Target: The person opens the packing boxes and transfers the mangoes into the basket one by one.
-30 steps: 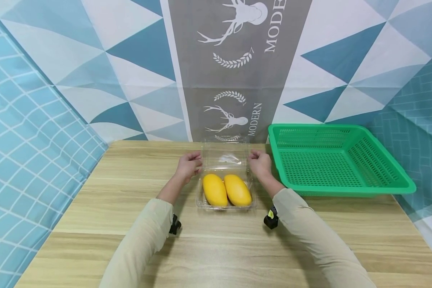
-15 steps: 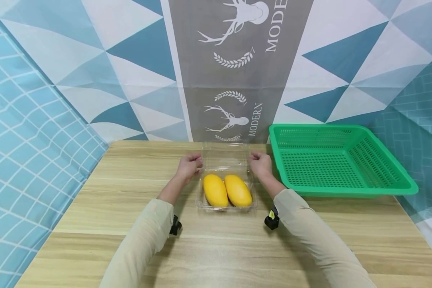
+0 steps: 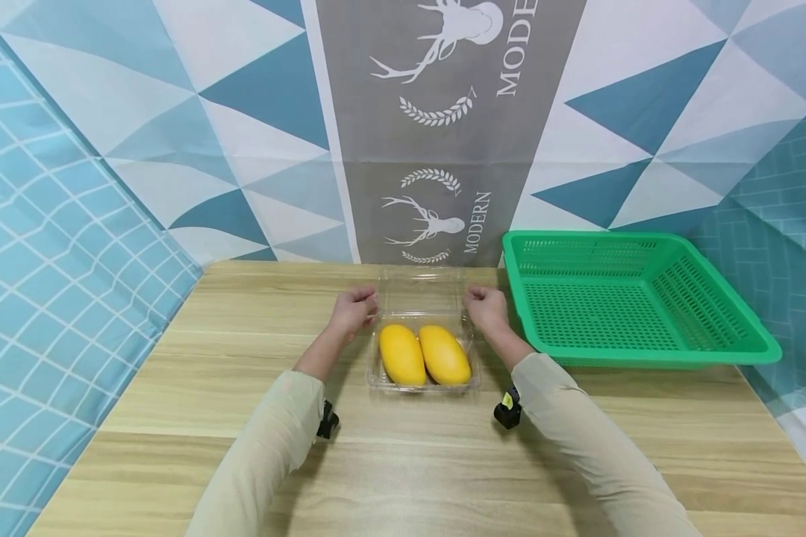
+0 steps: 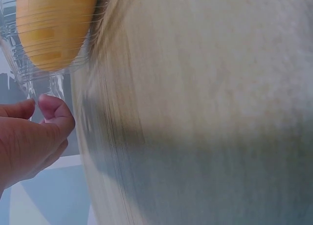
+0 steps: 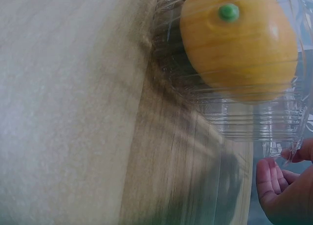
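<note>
Clear plastic box (image 5: pixel 250 123) sits on the desk (image 3: pixel 410 477), lid (image 3: pixel 422 292) up, two yellow mangoes (image 3: pixel 403 356) inside. Fingers of the left hand (image 3: pixel 354 310) and right hand (image 3: pixel 486 305) pinch its side edges. Probably light, bendy, slick, maybe crackable, so I'd stick to those edges.

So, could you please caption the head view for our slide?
Left hand and right hand pinch the lid of an open container holding two yellow fruits.

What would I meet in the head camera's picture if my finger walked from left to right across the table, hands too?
Left grip → left yellow fruit → right yellow fruit → right grip → green basket.
</note>
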Demonstrator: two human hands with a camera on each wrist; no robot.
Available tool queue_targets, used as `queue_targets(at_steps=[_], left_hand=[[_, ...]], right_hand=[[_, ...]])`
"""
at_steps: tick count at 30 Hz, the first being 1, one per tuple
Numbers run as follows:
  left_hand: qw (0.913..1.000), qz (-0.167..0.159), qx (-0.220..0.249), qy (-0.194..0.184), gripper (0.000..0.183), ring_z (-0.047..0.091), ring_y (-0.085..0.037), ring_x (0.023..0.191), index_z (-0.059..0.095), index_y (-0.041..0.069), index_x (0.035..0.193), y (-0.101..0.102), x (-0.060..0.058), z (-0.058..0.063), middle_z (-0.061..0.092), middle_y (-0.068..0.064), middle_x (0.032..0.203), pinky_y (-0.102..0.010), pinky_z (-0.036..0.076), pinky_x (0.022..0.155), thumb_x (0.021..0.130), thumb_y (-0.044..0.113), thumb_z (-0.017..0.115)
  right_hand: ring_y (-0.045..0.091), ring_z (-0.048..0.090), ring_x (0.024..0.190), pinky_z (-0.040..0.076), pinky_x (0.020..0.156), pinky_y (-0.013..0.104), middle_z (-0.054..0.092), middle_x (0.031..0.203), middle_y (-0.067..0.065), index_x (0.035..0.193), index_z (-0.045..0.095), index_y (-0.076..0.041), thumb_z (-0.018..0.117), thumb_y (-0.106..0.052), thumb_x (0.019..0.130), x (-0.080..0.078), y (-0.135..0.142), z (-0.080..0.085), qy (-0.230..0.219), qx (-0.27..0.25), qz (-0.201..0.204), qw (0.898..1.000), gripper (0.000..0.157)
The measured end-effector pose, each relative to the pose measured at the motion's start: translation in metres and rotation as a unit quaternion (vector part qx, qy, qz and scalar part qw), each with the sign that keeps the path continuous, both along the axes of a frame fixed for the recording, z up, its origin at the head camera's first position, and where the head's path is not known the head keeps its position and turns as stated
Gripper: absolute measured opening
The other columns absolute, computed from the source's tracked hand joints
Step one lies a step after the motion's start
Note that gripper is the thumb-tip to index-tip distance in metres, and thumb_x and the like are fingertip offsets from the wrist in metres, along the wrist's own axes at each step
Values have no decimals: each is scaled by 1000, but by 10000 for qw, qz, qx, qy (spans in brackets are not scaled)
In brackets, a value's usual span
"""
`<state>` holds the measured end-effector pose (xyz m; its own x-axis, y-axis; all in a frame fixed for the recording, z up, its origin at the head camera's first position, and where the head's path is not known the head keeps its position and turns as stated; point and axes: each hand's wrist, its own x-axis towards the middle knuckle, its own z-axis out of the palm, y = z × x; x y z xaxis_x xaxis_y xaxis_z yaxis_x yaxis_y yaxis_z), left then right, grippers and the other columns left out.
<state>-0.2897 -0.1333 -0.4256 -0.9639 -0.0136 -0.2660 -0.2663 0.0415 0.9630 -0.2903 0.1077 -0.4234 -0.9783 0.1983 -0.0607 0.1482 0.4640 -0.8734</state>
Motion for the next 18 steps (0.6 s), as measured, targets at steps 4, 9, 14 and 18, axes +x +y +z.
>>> queue_targets(at_steps=[4,9,14,18], left_hand=[[10000,46,-56,-8,39,46,-14,78,41,-2,128,0,-1,-2,47,-18,114,-20,45,62,90,7,46],[9999,72,-73,-10,40,46,-13,75,40,-2,128,1,-1,-3,48,-19,114,-18,43,57,90,7,47],[10000,50,-79,25,41,46,-12,73,39,-4,128,0,0,-3,48,-19,113,-17,42,55,89,6,47],[10000,27,-76,27,41,46,-12,73,39,-4,128,0,0,-3,48,-19,112,-17,42,54,89,5,47]], right_hand=[[24,53,101,46,85,34,59,111,16,116,57,-1,51,-14,84,1,0,1,-40,22,13,10000,35],[23,53,99,47,84,34,59,110,17,115,57,0,50,-14,84,1,0,1,-59,15,18,10000,35],[25,54,99,47,83,34,59,110,18,116,56,2,51,-13,85,1,0,0,-121,-144,14,9998,35],[25,57,96,49,79,33,59,109,19,116,55,2,51,-12,85,2,-1,-1,-157,-321,-8,9994,35]])
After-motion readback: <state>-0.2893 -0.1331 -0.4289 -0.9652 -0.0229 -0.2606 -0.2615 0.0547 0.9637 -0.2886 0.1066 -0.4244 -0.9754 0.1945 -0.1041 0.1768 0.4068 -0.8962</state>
